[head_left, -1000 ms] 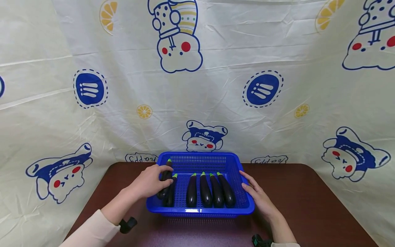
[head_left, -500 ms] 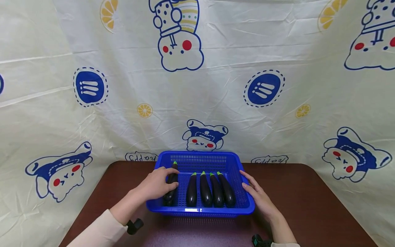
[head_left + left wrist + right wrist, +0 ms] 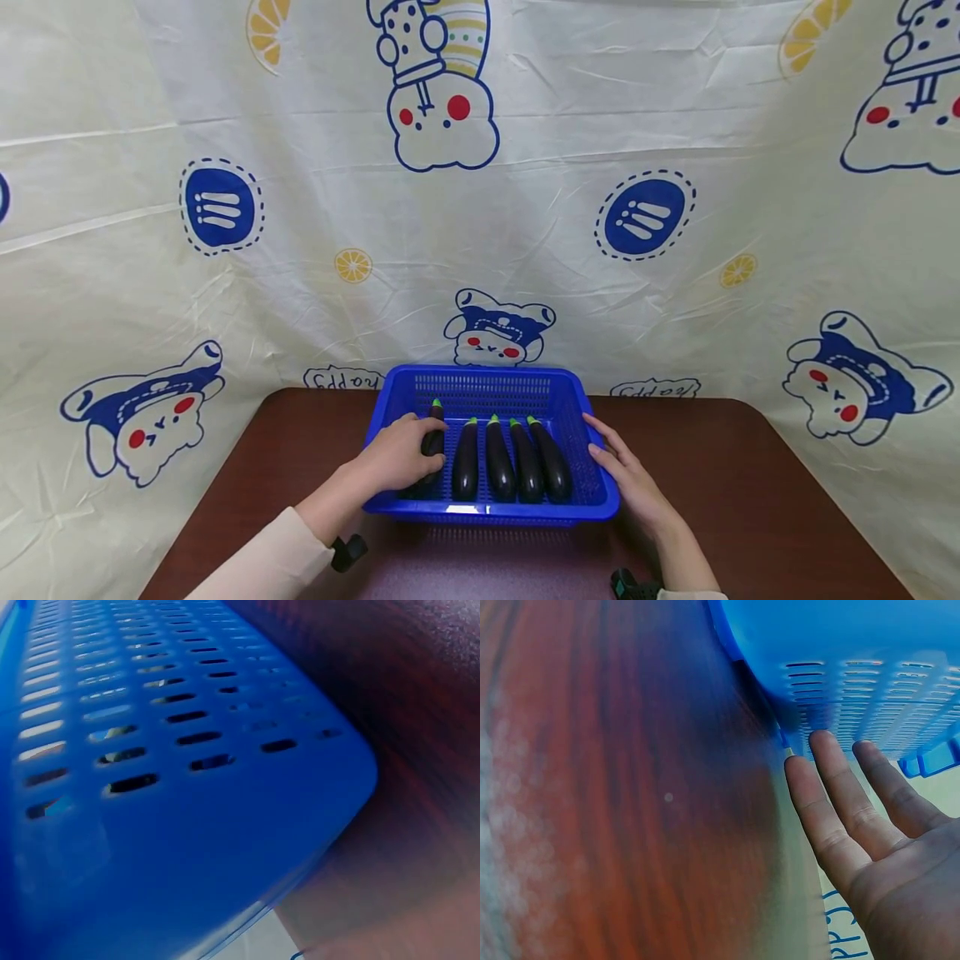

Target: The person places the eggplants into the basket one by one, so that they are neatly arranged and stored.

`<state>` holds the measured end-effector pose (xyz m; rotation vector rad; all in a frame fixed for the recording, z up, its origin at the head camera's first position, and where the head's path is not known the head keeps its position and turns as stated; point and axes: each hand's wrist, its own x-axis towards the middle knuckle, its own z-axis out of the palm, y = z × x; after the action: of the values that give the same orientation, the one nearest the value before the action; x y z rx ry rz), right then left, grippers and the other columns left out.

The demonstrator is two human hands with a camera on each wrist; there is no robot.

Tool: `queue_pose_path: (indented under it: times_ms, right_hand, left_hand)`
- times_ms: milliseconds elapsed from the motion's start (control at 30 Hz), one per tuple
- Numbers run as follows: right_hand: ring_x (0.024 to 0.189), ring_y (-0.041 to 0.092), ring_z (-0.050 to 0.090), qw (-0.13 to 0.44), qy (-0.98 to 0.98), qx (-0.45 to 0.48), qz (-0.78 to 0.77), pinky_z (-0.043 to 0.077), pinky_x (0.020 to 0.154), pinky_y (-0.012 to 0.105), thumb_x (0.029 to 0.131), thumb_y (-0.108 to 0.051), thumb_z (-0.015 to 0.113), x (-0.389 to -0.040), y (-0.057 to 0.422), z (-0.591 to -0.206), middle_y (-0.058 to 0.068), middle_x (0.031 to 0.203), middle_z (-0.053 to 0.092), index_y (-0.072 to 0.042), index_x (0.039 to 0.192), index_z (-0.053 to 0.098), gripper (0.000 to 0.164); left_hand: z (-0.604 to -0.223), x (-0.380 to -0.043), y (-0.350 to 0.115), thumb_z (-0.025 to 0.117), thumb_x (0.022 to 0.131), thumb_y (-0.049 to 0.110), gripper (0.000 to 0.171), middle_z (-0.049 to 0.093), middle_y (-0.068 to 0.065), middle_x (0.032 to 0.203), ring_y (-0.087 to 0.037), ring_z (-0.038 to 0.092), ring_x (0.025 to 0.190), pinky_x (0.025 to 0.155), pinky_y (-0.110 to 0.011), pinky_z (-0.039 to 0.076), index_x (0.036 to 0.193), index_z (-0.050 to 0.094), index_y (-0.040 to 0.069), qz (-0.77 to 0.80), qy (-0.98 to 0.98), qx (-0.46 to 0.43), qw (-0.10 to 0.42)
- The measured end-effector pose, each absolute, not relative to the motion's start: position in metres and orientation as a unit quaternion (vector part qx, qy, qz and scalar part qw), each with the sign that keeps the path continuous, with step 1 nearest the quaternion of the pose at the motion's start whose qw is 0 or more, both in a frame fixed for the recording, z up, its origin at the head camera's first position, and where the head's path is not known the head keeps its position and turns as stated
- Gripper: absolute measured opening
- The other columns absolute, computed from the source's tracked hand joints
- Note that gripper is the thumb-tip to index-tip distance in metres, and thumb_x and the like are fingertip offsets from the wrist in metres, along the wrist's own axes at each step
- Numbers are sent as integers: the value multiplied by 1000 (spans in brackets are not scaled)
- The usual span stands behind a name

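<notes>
My left hand (image 3: 401,454) reaches into the left side of a blue plastic basket (image 3: 517,383) and grips an eggplant (image 3: 435,417) between fingers and thumb. The green tip of that eggplant points away from me; its lower part is covered by the hand. To its right, several dark, glossy eggplants (image 3: 466,467) lie side by side on the basket floor. My right hand (image 3: 633,483) rests at the basket's right rim, its extended fingers (image 3: 832,780) against the slotted outer wall. In the left wrist view the basket wall (image 3: 187,840) blocks sight of the left hand.
The basket stands on a dark brown wooden table (image 3: 697,467). Behind it hangs a pale sheet (image 3: 525,217) printed with cartoon figures and orange slices, close to the table's back edge.
My left hand has shifted right and slightly toward me with the eggplant, closer to the row. The second left-side eggplant is now mostly hidden by the hand. The right hand stays put.
</notes>
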<state>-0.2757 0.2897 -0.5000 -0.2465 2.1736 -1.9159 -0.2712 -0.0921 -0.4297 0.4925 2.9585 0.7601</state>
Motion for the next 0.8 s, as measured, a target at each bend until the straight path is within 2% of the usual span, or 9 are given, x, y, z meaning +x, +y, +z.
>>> queue_pose_path:
  times_ms: [333, 500, 633, 800]
  right_hand:
    - [123, 35, 63, 121, 736, -92, -660, 59, 89, 42, 112, -37, 42, -275, 289, -501, 25, 162, 34, -31, 165, 22, 57]
    - [123, 34, 63, 119, 738, -91, -658, 59, 89, 41, 112, -37, 43, -275, 289, -500, 26, 161, 35, -30, 165, 22, 58]
    - [123, 34, 62, 115, 740, -89, -656, 58, 90, 40, 112, -36, 43, -275, 289, -501, 24, 161, 35, -30, 165, 23, 57]
    - [125, 34, 62, 115, 739, -92, -657, 58, 90, 39, 112, -36, 43, -275, 289, -500, 24, 162, 34, -30, 165, 22, 57]
  left_hand:
    - [-444, -275, -85, 78, 91, 28, 47, 65, -20, 125, -34, 66, 101, 88, -54, 56, 134, 68, 13, 236, 958, 160, 27]
    - [-448, -278, -81, 78, 91, 29, 47, 65, -23, 131, -43, 65, 118, 97, -59, 53, 134, 68, 12, 224, 959, 171, 21]
    - [-451, -279, -78, 78, 90, 29, 46, 66, -22, 134, -43, 62, 127, 104, -57, 51, 132, 70, 11, 209, 961, 181, 17]
    - [-454, -281, -77, 79, 89, 33, 46, 68, -20, 133, -43, 61, 126, 105, -57, 50, 130, 72, 13, 183, 966, 181, 16]
